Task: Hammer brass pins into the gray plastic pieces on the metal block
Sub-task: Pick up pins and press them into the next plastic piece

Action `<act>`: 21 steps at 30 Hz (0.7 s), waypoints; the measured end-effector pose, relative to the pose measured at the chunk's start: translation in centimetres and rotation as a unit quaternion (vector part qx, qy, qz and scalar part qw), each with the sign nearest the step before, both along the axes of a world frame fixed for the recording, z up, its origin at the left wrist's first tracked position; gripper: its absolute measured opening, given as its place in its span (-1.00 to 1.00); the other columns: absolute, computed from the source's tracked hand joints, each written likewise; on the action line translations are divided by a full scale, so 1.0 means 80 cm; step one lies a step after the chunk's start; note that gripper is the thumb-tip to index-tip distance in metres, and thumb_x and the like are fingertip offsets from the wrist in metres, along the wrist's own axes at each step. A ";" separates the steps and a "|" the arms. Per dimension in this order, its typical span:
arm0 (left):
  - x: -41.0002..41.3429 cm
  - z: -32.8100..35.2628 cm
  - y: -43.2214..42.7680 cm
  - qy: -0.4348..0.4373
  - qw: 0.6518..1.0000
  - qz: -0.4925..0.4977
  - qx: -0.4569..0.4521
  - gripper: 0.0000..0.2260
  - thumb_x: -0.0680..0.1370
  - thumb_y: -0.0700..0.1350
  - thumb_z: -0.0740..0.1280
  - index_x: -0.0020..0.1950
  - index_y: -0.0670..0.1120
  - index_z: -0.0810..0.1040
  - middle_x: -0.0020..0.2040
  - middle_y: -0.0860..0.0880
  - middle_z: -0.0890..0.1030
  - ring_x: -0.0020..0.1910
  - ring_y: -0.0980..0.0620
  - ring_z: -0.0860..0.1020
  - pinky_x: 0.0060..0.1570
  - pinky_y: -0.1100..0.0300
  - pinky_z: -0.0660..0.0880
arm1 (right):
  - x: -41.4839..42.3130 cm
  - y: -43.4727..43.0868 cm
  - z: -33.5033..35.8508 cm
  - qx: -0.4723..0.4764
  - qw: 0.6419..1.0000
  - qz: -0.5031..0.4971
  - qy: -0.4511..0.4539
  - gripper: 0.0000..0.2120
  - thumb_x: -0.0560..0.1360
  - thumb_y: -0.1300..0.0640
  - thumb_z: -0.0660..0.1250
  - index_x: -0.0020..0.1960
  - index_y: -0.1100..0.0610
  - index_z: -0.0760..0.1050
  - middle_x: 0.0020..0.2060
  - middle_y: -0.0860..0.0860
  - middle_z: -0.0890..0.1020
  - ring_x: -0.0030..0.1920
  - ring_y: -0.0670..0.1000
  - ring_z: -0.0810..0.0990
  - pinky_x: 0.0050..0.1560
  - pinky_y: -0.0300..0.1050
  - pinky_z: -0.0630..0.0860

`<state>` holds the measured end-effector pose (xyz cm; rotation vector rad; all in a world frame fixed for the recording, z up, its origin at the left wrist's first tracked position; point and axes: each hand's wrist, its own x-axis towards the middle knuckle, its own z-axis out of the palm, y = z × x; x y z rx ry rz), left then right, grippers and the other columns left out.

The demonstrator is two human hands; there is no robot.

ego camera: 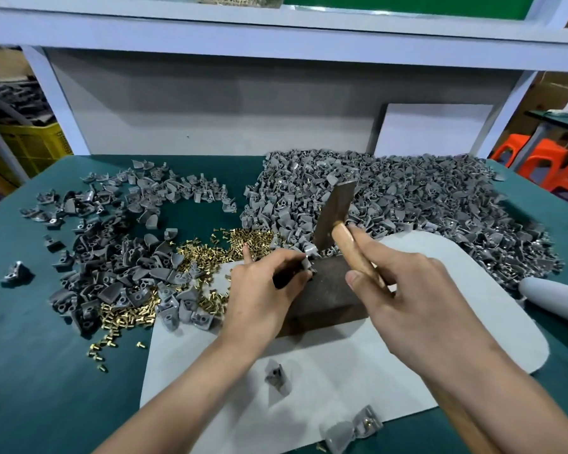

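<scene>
**Piece held on block, hammer raised**

Nearest: loose gray pieces (351,429) on the pale mat (341,371). Right hand (417,286) is closed around the wooden handle of the hammer (335,213), head up above the metal block (328,290). Left hand (263,290) pinches one gray plastic piece (306,264) against the block's top left edge; pin in it probably there, too small to confirm. Brass pins (210,253) are scattered left of the block. Beyond, a big gray heap (407,198) on the green table (30,339).
</scene>
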<state>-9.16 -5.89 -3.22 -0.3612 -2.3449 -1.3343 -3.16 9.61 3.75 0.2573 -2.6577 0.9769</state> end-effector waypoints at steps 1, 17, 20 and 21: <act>0.000 0.000 0.000 -0.005 1.000 -0.005 0.010 -0.81 0.39 -0.21 0.53 -0.04 -0.02 0.68 -0.18 0.27 0.65 -0.14 0.21 0.65 0.40 -0.17 0.28 | 0.000 -0.001 -0.002 -0.001 1.000 -0.001 -0.012 -0.56 0.52 0.17 0.29 0.37 -0.10 0.42 -0.02 0.01 0.68 -0.06 -0.07 0.58 -0.16 -0.47 0.35; -0.005 -0.008 -0.004 -0.106 0.988 -0.016 0.114 -0.75 0.38 -0.16 0.54 -0.21 0.20 0.59 -0.25 0.30 0.64 -0.24 0.32 0.57 -0.08 0.35 0.48 | 0.003 -0.002 -0.011 -0.015 1.000 -0.014 0.007 -0.51 0.52 0.17 0.31 0.39 -0.17 0.37 -0.14 -0.11 0.67 -0.11 -0.25 0.59 -0.24 -0.51 0.44; -0.003 -0.003 -0.003 -0.115 0.987 -0.021 0.107 -0.74 0.37 -0.16 0.55 -0.22 0.20 0.59 -0.27 0.32 0.64 -0.23 0.32 0.59 0.26 -0.01 0.44 | 0.005 -0.008 -0.021 0.011 0.999 -0.017 -0.028 -0.55 0.55 0.12 0.27 0.39 -0.20 0.36 0.08 0.04 0.66 0.07 0.02 0.61 0.04 -0.17 0.48; -0.003 -0.002 -0.002 -0.114 0.988 -0.019 0.100 -0.74 0.37 -0.15 0.55 -0.22 0.21 0.59 -0.27 0.34 0.63 -0.21 0.32 0.59 0.36 -0.07 0.36 | 0.004 -0.004 -0.019 0.016 0.999 -0.018 -0.021 -0.54 0.55 0.11 0.27 0.39 -0.20 0.35 0.10 0.04 0.66 0.06 0.03 0.61 0.02 -0.21 0.45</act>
